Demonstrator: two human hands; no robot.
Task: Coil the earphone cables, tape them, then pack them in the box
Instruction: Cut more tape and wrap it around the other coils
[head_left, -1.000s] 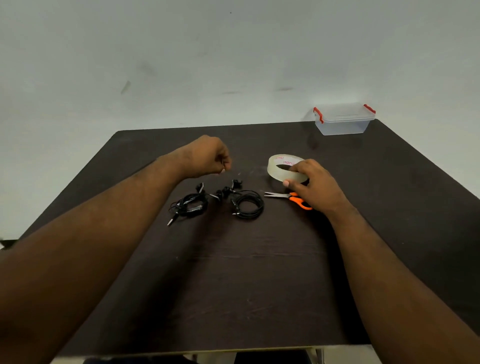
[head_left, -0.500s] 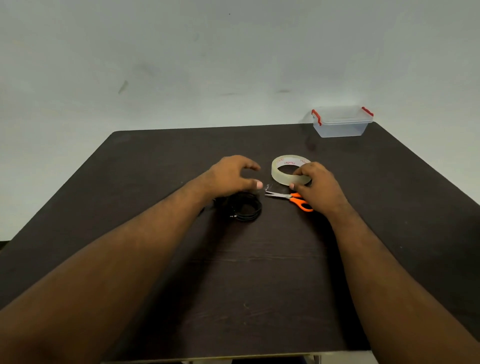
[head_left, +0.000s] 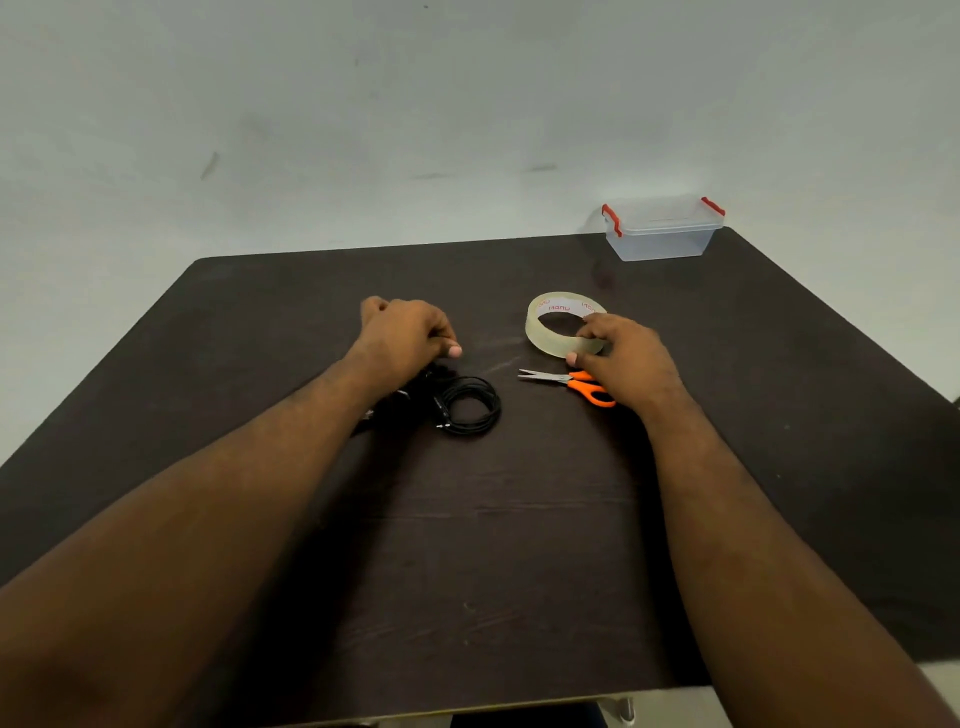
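Observation:
A coiled black earphone cable (head_left: 470, 406) lies on the dark table (head_left: 467, 545). My left hand (head_left: 402, 338) hovers just behind and left of it, fingers curled, thumb pinched against them; whatever it may hold is hidden. A second black earphone (head_left: 366, 422) is mostly covered by my left forearm. My right hand (head_left: 621, 358) grips the near rim of the clear tape roll (head_left: 550, 325), which rests on the table. The clear plastic box (head_left: 660, 241) with red clips stands shut at the far right corner.
Orange-handled scissors (head_left: 584, 387) lie just in front of the tape roll, partly under my right hand, blades pointing left. A pale wall rises behind the table's far edge.
My left hand reached right toward the tape roll, then drew back left with its fingers curled. It now covers the looser earphone. My right hand stayed on the tape roll.

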